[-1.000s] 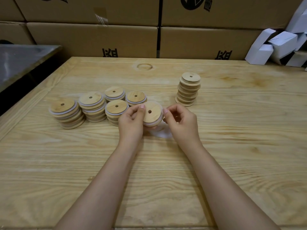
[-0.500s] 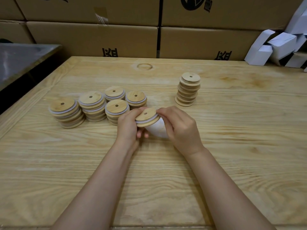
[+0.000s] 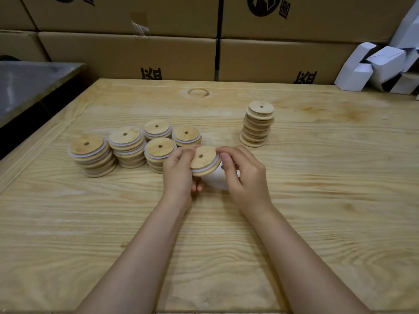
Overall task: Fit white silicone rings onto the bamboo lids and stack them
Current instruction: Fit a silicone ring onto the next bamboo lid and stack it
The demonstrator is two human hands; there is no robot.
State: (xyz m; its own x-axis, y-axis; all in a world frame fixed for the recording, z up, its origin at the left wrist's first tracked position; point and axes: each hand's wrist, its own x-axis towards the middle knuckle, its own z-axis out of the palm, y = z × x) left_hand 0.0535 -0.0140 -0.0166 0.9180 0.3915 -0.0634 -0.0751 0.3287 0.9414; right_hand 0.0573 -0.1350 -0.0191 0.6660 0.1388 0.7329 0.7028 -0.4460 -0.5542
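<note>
Tilting toward the camera, a round bamboo lid (image 3: 204, 158) with a small hole at its centre was held just above the wooden table (image 3: 317, 200), near the middle of the view. A white silicone ring (image 3: 205, 170) showed as a pale band round the lid's lower edge. The left hand (image 3: 179, 175) pinched the lid's left rim between curled fingers and thumb. The right hand (image 3: 246, 177) pinched the right rim with its fingertips, its other fingers curled. Both bare forearms reached in from the bottom edge. Under the lid, between the two hands, lay a blurred white patch (image 3: 215, 181); what it was could not be told.

Just left of the hands stood five short stacks of ringed lids (image 3: 127, 146), close together in a cluster, with white bands showing between the bamboo discs. The nearest stack sat right beside the left hand's knuckles. Behind and to the right of the hands, apart from the cluster, stood a taller stack of bare lids (image 3: 257, 128), slightly uneven, its discs plain bamboo from top to bottom.

Along the table's far edge ran a wall of brown cardboard boxes (image 3: 127, 55) printed with black marks. White folded cartons (image 3: 374, 66) were heaped at the far right, and a grey metal surface (image 3: 29, 85) lay off the table's left side.
</note>
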